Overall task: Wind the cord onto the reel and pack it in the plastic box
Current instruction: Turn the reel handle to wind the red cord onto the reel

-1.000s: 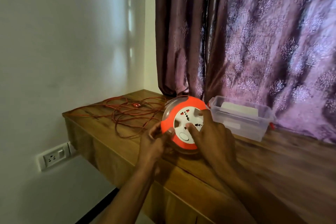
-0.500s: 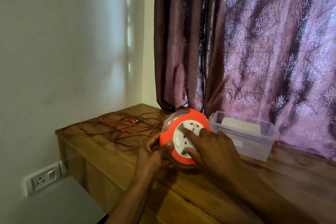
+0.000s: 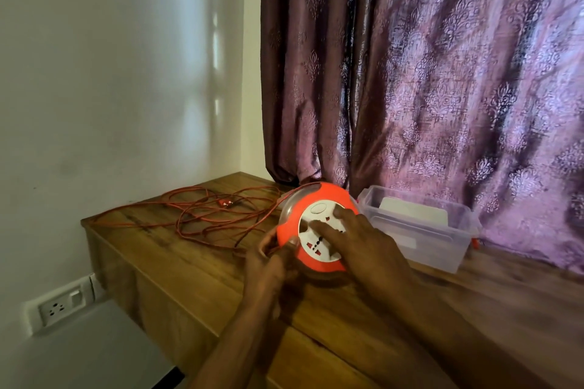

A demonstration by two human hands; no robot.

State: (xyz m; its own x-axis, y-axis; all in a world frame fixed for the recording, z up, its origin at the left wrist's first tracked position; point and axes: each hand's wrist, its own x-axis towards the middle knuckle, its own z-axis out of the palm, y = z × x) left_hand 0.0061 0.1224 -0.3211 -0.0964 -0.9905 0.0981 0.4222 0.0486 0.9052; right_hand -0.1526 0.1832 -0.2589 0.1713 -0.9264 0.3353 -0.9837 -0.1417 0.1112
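Note:
An orange reel (image 3: 328, 194) with a white socket face stands tilted on the wooden counter (image 3: 196, 265). My right hand (image 3: 363, 246) presses its fingers on the white face. My left hand (image 3: 271, 262) grips the reel's left edge, thumb on the orange rim, where the cord enters. The loose orange cord (image 3: 208, 215) lies in tangled loops on the counter to the left, its red plug (image 3: 225, 203) among them. A clear plastic box (image 3: 420, 230) sits open just right of the reel, something white inside it.
A patterned purple curtain (image 3: 442, 88) hangs right behind the reel and box. A white wall (image 3: 110, 88) bounds the counter's left end, with a wall socket (image 3: 60, 306) below the counter's edge.
The white socket face has turned under my right hand; its round button went from the lower left to the top. The camera view shifted a little. My left hand stays on the rim.

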